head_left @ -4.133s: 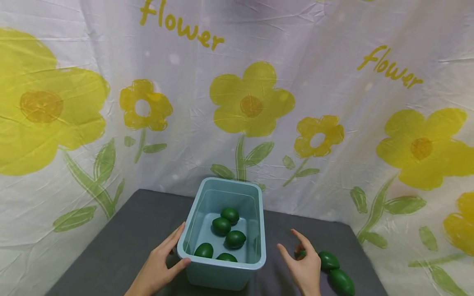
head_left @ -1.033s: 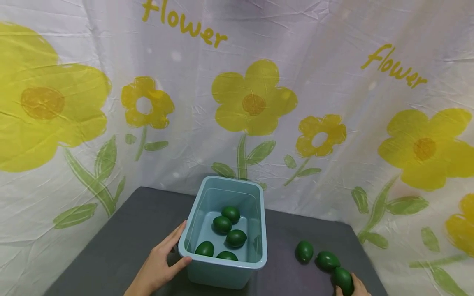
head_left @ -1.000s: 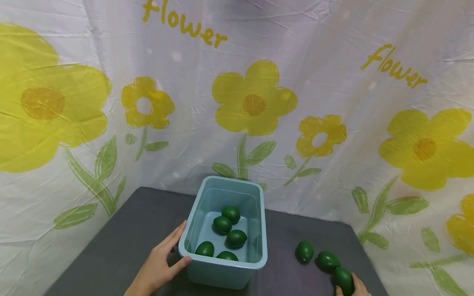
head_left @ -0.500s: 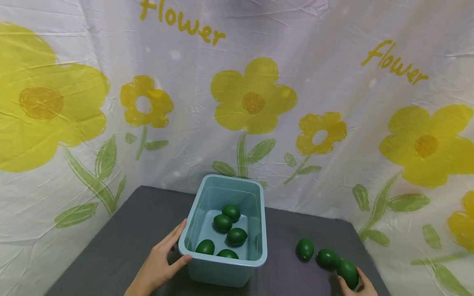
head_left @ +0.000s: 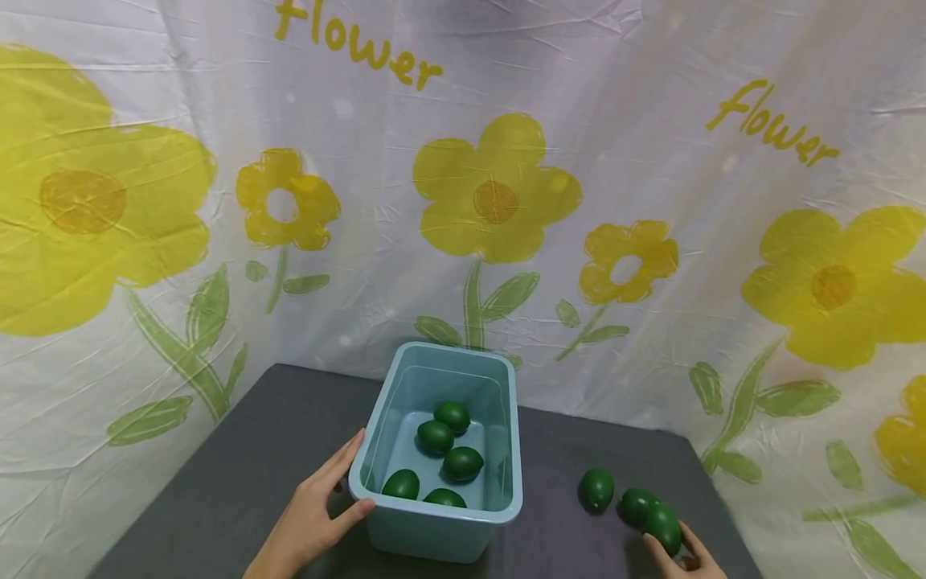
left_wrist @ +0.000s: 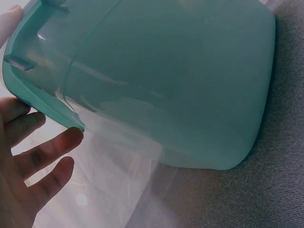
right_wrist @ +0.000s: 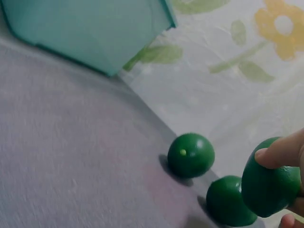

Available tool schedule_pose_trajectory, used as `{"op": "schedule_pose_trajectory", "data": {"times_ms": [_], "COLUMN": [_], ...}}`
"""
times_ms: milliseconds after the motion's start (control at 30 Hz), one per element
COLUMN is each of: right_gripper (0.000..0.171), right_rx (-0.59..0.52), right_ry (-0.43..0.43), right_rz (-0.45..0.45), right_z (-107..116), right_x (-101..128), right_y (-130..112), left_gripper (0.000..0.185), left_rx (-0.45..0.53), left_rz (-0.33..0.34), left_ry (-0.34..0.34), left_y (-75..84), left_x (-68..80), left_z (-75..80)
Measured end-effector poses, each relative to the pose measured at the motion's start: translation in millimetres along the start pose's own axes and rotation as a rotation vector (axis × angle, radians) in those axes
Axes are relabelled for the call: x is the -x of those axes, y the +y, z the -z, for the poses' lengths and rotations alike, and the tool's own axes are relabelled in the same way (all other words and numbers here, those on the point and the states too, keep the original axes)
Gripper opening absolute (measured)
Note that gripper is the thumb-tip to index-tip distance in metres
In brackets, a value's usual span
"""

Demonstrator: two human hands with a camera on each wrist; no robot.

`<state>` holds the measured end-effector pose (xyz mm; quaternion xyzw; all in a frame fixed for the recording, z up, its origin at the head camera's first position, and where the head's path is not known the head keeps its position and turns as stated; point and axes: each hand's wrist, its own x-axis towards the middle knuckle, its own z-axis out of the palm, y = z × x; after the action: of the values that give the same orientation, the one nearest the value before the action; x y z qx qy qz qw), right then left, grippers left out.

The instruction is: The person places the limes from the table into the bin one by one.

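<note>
Behind, "flower" on cloth [head_left: 651,161], R hand [head_left: 683,555] fingers holding lime [head_left: 663,527], L hand [head_left: 307,519] fingers wide on bin [head_left: 434,523]

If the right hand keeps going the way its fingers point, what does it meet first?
Probably the second lime: the right hand, gripping a lime, points up-left toward it, with the third lime beyond. Depth is unclear.

White flower-print cloth [head_left: 651,161] behind; grey table [head_left: 239,474]; "flower" lettering [head_left: 354,48] yellow.
</note>
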<state>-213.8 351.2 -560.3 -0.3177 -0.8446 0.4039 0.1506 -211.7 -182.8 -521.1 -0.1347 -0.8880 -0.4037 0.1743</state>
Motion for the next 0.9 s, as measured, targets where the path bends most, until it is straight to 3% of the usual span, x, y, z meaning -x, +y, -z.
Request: {"op": "schedule_pose_trajectory", "data": {"times_ms": [167, 500, 667, 900], "right_gripper": [0.112, 0.108, 0.106, 0.111], "right_rx": [-0.081, -0.381, -0.396, -0.339], "right_ry": [-0.101, -0.136, -0.149, -0.267], "right_rz": [-0.067, -0.201, -0.181, -0.152], "right_z": [-1, -7, -10, -12], "right_x": [3, 20, 23, 25], "right_y": [-6, -29, -36, -44], "left_gripper": [0.088, 0.086, 0.087, 0.089], "left_rx": [0.001, -0.008, -0.002, -0.008], "left_rz": [0.002, -0.009, -0.008, -0.012], "left_ry": [0.003, 0.011, 0.005, 0.009], "left_y": [-0.2, -1.1, -1.2, -1.5], "left_x": [0.9, -0.6, -0.2, -0.1], "left_z": [0.0, 1.0, 1.4, 1.5]}}
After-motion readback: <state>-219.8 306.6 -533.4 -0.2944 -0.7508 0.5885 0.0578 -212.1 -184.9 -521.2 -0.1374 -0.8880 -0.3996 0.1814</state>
